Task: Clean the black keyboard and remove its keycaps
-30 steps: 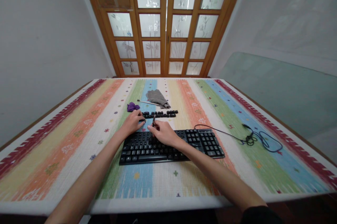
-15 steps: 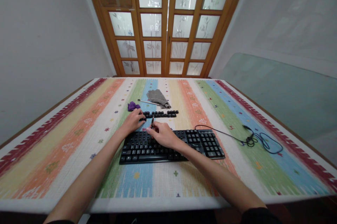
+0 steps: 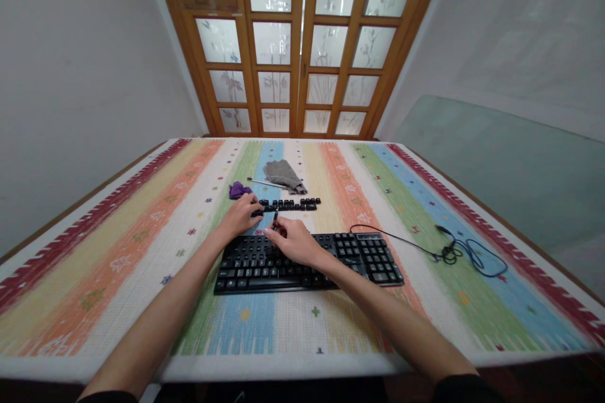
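Note:
The black keyboard (image 3: 302, 274) lies in front of me, with bare gaps among its upper-left keys. Past its back edge, loose black keycaps (image 3: 295, 204) stand in two rows. My left hand (image 3: 241, 215) is at the left end of these rows, its bent fingers closed around a black keycap (image 3: 258, 213) that they partly hide. My right hand (image 3: 293, 240) is over the keyboard's upper middle, thumb and fingers pinching a short, slim dark tool (image 3: 275, 219) held upright. Its kind is too small to tell, and its lower end is hidden by the hand.
A purple cloth (image 3: 239, 190) is just behind my left hand. Beyond the keycaps lie a thin brush-like stick (image 3: 265, 183) and a folded grey cloth (image 3: 283, 175). The keyboard's cable (image 3: 449, 253) is coiled at the right on the striped tablecloth (image 3: 198, 302).
Both hands have barely shifted; the right hand and its dark tool are very slightly farther right. The keyboard and keycaps stay in place.

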Available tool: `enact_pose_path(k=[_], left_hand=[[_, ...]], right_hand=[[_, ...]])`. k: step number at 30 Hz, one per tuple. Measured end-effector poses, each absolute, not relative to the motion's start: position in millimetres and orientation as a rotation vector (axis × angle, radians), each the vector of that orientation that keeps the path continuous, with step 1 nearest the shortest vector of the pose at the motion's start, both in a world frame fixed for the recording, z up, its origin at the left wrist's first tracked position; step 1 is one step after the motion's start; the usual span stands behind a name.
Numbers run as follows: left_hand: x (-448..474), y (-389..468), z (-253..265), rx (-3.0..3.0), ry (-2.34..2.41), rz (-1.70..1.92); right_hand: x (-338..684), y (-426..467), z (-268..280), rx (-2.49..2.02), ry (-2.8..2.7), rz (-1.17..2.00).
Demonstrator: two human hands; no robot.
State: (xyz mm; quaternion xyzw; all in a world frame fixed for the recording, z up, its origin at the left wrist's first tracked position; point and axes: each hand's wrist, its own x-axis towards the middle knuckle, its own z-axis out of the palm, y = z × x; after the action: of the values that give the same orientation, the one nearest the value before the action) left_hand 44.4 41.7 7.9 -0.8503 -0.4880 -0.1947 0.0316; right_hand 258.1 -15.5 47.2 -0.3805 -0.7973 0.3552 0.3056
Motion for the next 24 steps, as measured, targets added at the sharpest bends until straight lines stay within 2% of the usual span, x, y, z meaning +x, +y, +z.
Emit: enact_pose_path(k=[18, 24], left_hand=[[40, 40, 7, -2.577, -1.573, -0.662], [48, 19, 18, -2.571, -1.654, -0.923]], right_hand=[[275, -13, 51, -0.959, -2.126, 0.868], [286, -10, 48, -0.920, -2.124, 0.828]])
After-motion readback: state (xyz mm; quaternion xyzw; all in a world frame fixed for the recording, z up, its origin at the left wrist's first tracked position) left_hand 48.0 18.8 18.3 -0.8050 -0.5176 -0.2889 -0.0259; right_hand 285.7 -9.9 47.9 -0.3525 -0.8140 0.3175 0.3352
